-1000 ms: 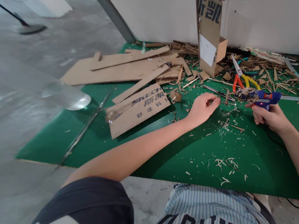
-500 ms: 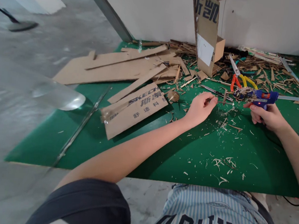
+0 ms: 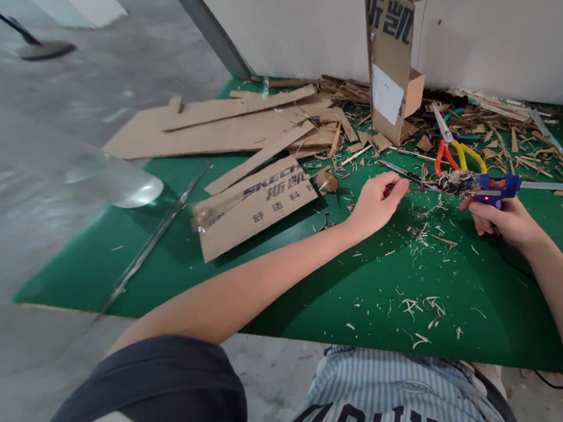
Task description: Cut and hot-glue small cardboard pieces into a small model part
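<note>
The blue glue gun (image 3: 504,186) sits in the right hand (image 3: 504,220), whose fingers close around its grip; its nozzle end is wrapped in a tangle of pale, brownish strands and points toward the left hand (image 3: 379,198), while 1 small red light glows on its body; a translucent glue stick (image 3: 560,186) juts from its rear; the left hand, left of the glue gun, has thumb and forefinger pressed together, pinching a thin stick (image 3: 416,189) that reaches toward the nozzle, with 1 small brown piece (image 3: 423,174) standing beside it; whether nozzle and piece touch is too small to tell; just behind the glue gun's nozzle lies 1 pair of scissors (image 3: 450,140) with 1 orange and 1 yellow handle; pale shavings (image 3: 422,236) dot the green tabletop (image 3: 302,300) in front of the glue gun and to its left; farther left of it are a round brown object (image 3: 327,181), a printed cardboard panel (image 3: 261,214) and longer flat cardboard pieces (image 3: 189,135); behind the glue gun and to its left stands a tall cardboard structure (image 3: 389,58) bearing 1 white label (image 3: 385,94); brown scraps (image 3: 500,137) are heaped behind the glue gun.
</note>
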### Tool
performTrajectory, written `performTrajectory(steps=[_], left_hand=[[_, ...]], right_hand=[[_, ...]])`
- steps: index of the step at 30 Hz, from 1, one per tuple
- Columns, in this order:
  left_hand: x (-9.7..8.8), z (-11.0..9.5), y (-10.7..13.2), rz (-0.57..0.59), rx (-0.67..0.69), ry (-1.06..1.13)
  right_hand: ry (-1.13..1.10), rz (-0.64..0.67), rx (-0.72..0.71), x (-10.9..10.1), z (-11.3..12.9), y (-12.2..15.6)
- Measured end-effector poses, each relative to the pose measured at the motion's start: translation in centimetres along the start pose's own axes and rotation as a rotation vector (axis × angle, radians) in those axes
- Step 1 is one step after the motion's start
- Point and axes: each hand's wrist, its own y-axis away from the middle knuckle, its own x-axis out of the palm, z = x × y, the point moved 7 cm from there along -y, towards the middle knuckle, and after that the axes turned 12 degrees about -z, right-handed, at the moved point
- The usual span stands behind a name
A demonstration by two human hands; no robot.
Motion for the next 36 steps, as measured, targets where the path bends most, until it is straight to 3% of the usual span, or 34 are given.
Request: performTrajectory(steps=[7,23,36], left_hand=[[-0.06,0.12,-0.03,-0.01,-0.014,-0.005],[0.24,-0.28,0.18,0.023,0.102,-0.078],[0.25,-0.14,0.2,0.017,0.073,-0.029]], right_hand=[[0.035,0.024,0.005,-0.15,-0.32,0.01],[-0.059,-0.088,0.001,-0.39,-0.14,0.02],[-0.088,-0.067,-0.018,-0.24,-0.17,0.03]])
